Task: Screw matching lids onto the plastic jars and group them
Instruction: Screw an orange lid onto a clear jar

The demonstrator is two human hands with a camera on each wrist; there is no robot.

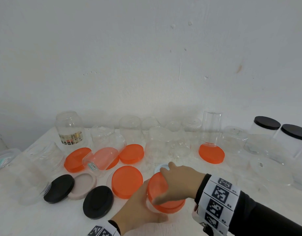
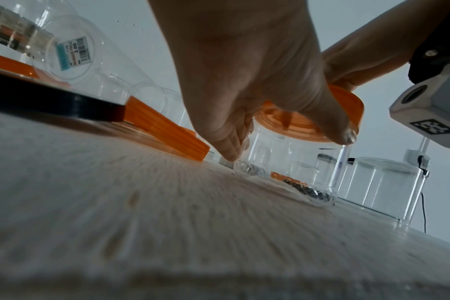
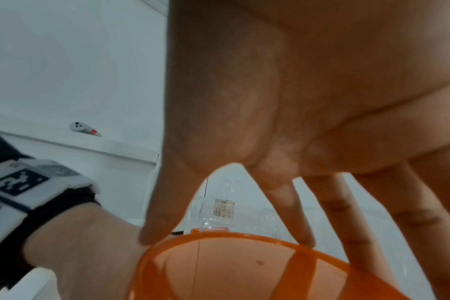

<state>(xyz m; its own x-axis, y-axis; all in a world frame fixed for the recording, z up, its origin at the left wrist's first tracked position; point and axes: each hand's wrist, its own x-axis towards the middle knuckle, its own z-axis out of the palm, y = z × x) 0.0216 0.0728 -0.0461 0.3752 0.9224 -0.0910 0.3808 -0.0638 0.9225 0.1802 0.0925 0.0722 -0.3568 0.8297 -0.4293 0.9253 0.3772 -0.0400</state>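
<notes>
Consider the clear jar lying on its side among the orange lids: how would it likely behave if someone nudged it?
The clear jar lying on its side is round-walled, so it would probably roll. It looks empty and thin-walled, so likely light and easily shifted. It rests across orange lids, so a nudge might tip it off them.

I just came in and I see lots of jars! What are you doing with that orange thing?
A person is putting an orange lid on a clear jar. The left hand holds the jar on the table, and the right hand grips the lid from above. More open jars and loose orange and black lids wait around them. Two jars at the far right already have black lids.
</notes>
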